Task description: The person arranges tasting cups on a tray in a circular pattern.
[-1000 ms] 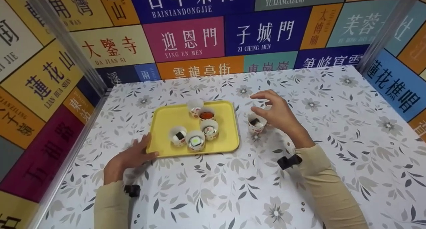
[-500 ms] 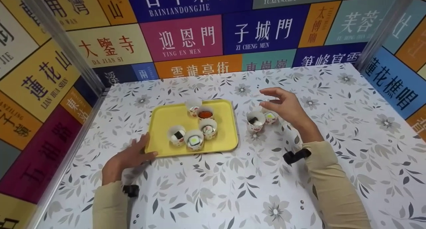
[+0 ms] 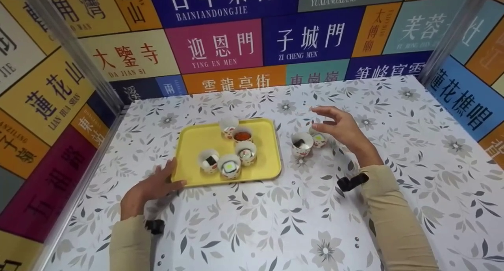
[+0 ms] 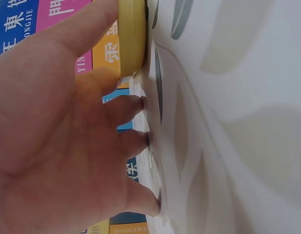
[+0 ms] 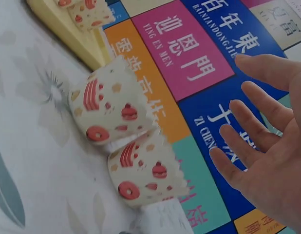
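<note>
Head cam looks forward and down over the table [image 3: 244, 223] toward its far edge, both wrist cams sit low, way closer and kinda sideways, all catching the yellow tray [image 3: 197, 141].

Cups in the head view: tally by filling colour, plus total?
Yellow-green centre: 2 (front tray cup, right table cup)
Black and white: 2 (leftmost tray cup, left table cup)
Orange-red: 1 (second-rearmost tray cup)
Pink and white: 1 (rightmost tray cup)
Filling unclear: 1 (rearmost tray cup)
Total: 7
</note>
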The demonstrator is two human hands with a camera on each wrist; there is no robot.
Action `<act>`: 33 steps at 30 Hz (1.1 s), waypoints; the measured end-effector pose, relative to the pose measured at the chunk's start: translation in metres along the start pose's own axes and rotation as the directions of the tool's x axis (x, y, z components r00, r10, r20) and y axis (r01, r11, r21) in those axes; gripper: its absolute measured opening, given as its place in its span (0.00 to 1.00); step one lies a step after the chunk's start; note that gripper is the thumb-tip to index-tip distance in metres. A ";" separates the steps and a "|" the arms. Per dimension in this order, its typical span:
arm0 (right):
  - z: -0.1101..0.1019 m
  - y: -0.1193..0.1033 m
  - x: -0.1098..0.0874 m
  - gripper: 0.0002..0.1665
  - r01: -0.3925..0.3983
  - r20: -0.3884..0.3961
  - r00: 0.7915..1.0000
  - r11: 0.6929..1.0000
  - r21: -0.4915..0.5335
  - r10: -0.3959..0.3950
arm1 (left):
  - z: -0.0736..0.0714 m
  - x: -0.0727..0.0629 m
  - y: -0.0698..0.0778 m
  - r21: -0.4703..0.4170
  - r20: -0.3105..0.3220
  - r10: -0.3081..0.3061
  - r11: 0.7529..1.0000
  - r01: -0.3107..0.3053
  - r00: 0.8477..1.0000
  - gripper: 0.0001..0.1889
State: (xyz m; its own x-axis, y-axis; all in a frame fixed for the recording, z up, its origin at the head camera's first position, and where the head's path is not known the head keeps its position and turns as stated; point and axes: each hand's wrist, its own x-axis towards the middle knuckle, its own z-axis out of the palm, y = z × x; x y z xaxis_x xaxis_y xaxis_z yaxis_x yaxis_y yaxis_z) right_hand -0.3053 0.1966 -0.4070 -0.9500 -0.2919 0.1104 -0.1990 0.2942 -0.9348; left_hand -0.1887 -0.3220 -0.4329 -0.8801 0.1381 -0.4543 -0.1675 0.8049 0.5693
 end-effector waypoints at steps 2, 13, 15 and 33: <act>-0.002 0.004 0.000 0.34 -0.031 0.023 0.999 1.000 0.003 0.031 | 0.000 0.001 0.000 0.000 0.005 0.014 1.000 -0.014 1.000 0.53; -0.009 0.019 0.002 0.39 -0.117 0.014 0.993 0.993 -0.018 0.117 | 0.000 0.002 -0.001 0.007 0.007 0.008 1.000 -0.008 1.000 0.54; -0.009 0.020 0.002 0.39 -0.117 -0.019 0.993 0.993 -0.024 0.116 | 0.000 0.002 -0.001 0.015 0.005 0.003 1.000 -0.003 1.000 0.53; -0.013 0.044 0.004 0.52 -0.201 0.083 0.973 0.967 -0.157 0.216 | 0.000 -0.001 0.001 0.017 0.008 0.017 1.000 -0.017 1.000 0.54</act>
State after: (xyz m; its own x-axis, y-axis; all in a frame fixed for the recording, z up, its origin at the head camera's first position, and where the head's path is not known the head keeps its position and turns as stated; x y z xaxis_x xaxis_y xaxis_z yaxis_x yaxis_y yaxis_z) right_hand -0.3210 0.2200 -0.4430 -0.9473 -0.2960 -0.1228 -0.0388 0.4862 -0.8730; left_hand -0.1882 -0.3210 -0.4320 -0.8794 0.1562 -0.4498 -0.1447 0.8122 0.5651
